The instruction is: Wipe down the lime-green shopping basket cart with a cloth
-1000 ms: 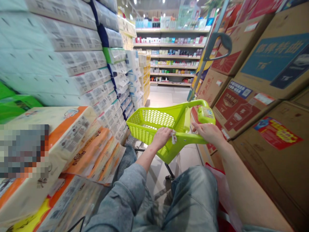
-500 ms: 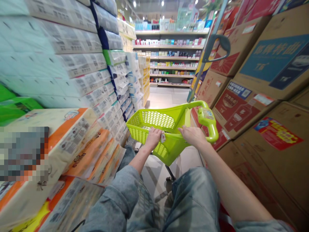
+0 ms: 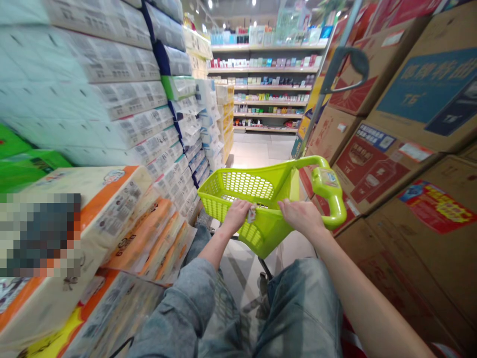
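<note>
A lime-green plastic shopping cart (image 3: 272,231) stands before me with its near side facing my knees. My left hand (image 3: 237,217) is closed over the near rim, and a small crumpled whitish tissue (image 3: 252,214) pokes out beside its fingers. Further right, my right hand (image 3: 302,217) is wrapped over the same rim, close to the cart's thick looped handle (image 3: 337,199). Through the holes, the basket's inside shows in part; my left hand hides some of it.
Stacked tissue packs (image 3: 122,104) wall the left side, with orange-and-cream packs (image 3: 122,219) lower and nearer. Cardboard cartons (image 3: 410,124) pile up on the right behind a metal pole with a grey handle (image 3: 346,69). Shelves of small goods (image 3: 268,74) stand at the aisle's far end.
The whole scene, cart and hands included, has shifted slightly right in view. Both hands stay on the cart's rim, the tissue still by the left fingers.
</note>
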